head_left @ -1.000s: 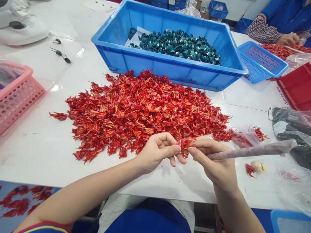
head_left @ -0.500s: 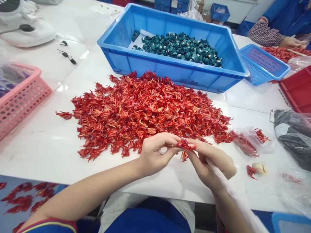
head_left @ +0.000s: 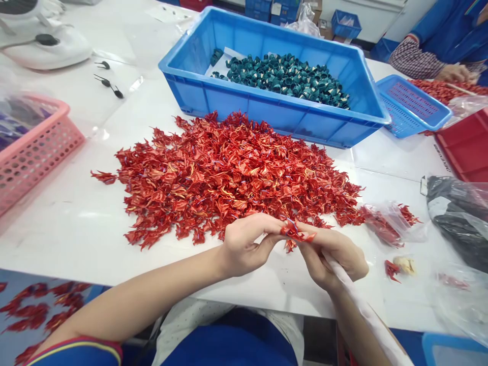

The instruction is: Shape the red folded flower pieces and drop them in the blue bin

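A small folded red piece (head_left: 296, 232) with pointed tips and a bit of blue thread sits between my two hands. Its left end is pinched by the thumb and finger of my left hand (head_left: 246, 243). My right hand (head_left: 331, 254) grips the other end, and a long white wrapped stick (head_left: 366, 309) also runs through it, back along the forearm. Just beyond my fingers spreads a heap of similar red pieces (head_left: 224, 173) on the white table (head_left: 87, 239). One loose red piece (head_left: 291, 246) shows below my fingertips.
Behind the heap stands a blue bin (head_left: 267, 109) with dark green curled pieces (head_left: 285, 76). A pink basket (head_left: 41, 147) is left. At right are a bag of red pieces (head_left: 387, 223), a black bag (head_left: 457, 218) and a blue basket (head_left: 415, 107). A co-worker's hand (head_left: 453, 72) touches another red heap.
My hands stay nearly in place on the red piece, which has turned slightly and shows more of its right tip. The co-worker's hand has lowered onto the far red heap.
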The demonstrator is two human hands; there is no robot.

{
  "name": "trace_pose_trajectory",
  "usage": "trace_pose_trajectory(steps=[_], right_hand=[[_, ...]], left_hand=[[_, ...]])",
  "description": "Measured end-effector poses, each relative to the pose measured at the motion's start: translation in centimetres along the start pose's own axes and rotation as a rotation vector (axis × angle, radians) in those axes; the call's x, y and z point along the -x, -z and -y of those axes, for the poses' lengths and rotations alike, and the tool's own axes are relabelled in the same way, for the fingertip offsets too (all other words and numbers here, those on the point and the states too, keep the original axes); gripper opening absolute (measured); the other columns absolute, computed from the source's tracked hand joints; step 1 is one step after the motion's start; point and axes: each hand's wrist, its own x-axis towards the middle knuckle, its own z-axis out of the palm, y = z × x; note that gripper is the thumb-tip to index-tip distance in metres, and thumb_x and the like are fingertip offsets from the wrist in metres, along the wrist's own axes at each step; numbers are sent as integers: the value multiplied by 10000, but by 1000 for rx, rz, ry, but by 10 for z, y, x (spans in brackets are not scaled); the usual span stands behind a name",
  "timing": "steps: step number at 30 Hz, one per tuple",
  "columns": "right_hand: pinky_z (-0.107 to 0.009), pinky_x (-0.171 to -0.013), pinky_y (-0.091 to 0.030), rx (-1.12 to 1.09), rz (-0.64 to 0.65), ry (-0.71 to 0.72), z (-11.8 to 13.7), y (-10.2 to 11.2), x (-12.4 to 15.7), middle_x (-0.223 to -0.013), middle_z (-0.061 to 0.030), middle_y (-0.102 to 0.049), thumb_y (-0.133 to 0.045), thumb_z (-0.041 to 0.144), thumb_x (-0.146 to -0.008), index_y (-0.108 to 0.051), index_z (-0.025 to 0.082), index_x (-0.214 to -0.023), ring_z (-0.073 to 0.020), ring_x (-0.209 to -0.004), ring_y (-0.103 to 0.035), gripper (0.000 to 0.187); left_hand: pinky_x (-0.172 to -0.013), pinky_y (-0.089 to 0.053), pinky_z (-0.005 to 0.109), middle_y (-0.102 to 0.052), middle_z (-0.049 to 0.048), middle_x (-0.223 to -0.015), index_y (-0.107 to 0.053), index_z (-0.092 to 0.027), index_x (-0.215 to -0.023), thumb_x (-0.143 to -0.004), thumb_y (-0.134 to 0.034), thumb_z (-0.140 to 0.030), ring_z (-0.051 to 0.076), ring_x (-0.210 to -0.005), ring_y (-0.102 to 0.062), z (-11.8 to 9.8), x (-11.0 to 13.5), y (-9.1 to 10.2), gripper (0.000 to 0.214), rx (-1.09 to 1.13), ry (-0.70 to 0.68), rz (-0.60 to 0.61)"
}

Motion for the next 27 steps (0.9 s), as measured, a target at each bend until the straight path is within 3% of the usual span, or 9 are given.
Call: trace_pose_trajectory(steps=[6,12,16,19,24,27], right_hand=[[-250,-369,-431,-168,62,1,-2,-2,0,-843,-18,-785,-761,252,-775,-596,283,-964,-88,-351,-468,253],[-252,-346,-370,-23,115,-37,-3,5,-4,-608,29,-688,-751,249,-813,-622,269,-967,-60,-312,-264,202],[-260,-358,-362,-67,193,-61,-9,10,-4,-456,82,-518,-774,209,-783,-621,250,-951,-81,-317,-319,232],[-273,-409,-409,-59,234,-118,-11,7,-1,-468,81,-521,-736,211,-817,-595,254,-980,-90,-323,-351,220],[-257,-358,-310,-130,54,-134,-10,5,-8,-623,37,-656,-749,398,-815,-499,275,-918,-82,-337,-334,297],[-245,-380,-310,-78,235,-120,-13,20,-20,-750,-3,-711,-805,529,-710,-532,243,-900,-73,-385,-378,438]], left_hand=[[-765,-631,316,-787,68,-856,-713,-237,-751,-822,-621,-104,214,-806,-753,3,0,6,177,-26,-6,27],[-812,-626,275,-792,56,-879,-737,-240,-794,-804,-630,-57,196,-822,-759,6,3,7,212,-71,-89,47],[-758,-632,269,-791,49,-842,-719,-228,-772,-819,-637,-81,187,-777,-757,6,3,3,174,-87,-87,11],[-730,-625,259,-785,49,-806,-707,-216,-772,-810,-643,-60,180,-751,-752,5,0,1,173,-32,-106,-23],[-638,-608,239,-766,65,-772,-672,-187,-744,-816,-676,-174,160,-665,-719,4,-1,-3,73,31,112,-1],[-617,-602,233,-759,119,-904,-609,-164,-713,-784,-709,-230,186,-760,-735,3,-3,-5,139,172,299,-40]])
